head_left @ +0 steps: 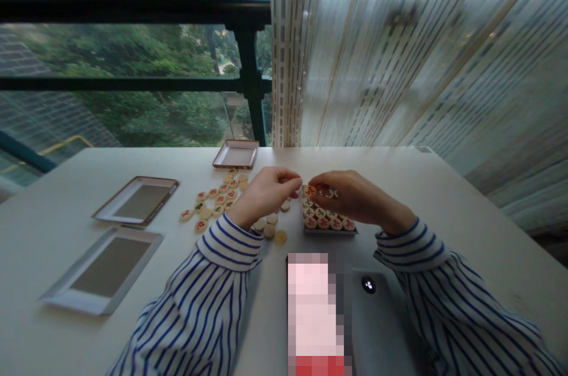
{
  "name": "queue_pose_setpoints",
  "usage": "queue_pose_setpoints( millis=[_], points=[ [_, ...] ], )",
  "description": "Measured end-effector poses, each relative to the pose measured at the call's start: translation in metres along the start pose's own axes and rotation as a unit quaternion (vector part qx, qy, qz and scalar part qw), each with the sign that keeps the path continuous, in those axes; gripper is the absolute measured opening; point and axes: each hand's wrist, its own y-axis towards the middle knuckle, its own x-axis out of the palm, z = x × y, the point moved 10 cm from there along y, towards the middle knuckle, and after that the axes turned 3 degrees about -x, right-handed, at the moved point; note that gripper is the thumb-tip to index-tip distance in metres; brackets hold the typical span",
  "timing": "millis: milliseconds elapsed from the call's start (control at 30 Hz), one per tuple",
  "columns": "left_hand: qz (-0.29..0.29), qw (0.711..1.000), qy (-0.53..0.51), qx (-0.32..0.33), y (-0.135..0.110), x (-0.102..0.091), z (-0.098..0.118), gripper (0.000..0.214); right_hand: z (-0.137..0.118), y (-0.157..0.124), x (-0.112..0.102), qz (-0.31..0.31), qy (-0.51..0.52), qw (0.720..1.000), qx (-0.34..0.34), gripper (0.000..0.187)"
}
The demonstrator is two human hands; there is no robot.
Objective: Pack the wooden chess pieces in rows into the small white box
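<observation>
My right hand (pixel 355 193) is over a shallow box (pixel 331 232) of round wooden xiangqi pieces. Its thumb and fingertips close on a xiangqi piece (pixel 309 191) with a red character, at the box's far left corner. Rows of pieces with red or black characters fill the near part of the box; my hand hides much of the rest. Just left of the box, my left hand (pixel 268 193) has its fingers pinched together, and whatever they may hold is hidden. Loose pieces (pixel 220 200) lie spread on the table left of that hand, some blank side up. A few blank-faced pieces (pixel 269 231) sit under its wrist.
Two shallow open trays (pixel 98 306) (pixel 144 224) lie on the white table (pixel 177 281) at left, and a brown-rimmed lid (pixel 235 167) at the back. A phone with a blurred screen (pixel 310 305) and a grey device (pixel 377 323) lie in front of me. Beyond are a railing and curtain.
</observation>
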Motion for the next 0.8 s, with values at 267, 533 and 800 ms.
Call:
queue_pose_setpoints(
  millis=[267, 533, 800],
  points=[
    [0.023, 0.994, 0.105, 0.027, 0.001, -0.016, -0.001, 0.034, 0.017, -0.002, 0.029, -0.096, -0.010, 0.994, 0.046, 0.027],
    [0.009, 0.986, 0.159, 0.045, 0.003, -0.019, -0.005, 0.038, 0.028, -0.004, 0.050, -0.138, -0.062, 0.988, 0.041, 0.024],
    [0.015, 0.966, 0.253, 0.058, 0.000, -0.019, 0.000, 0.038, 0.028, -0.004, 0.060, -0.165, -0.058, 0.984, 0.041, 0.026]
  ],
)
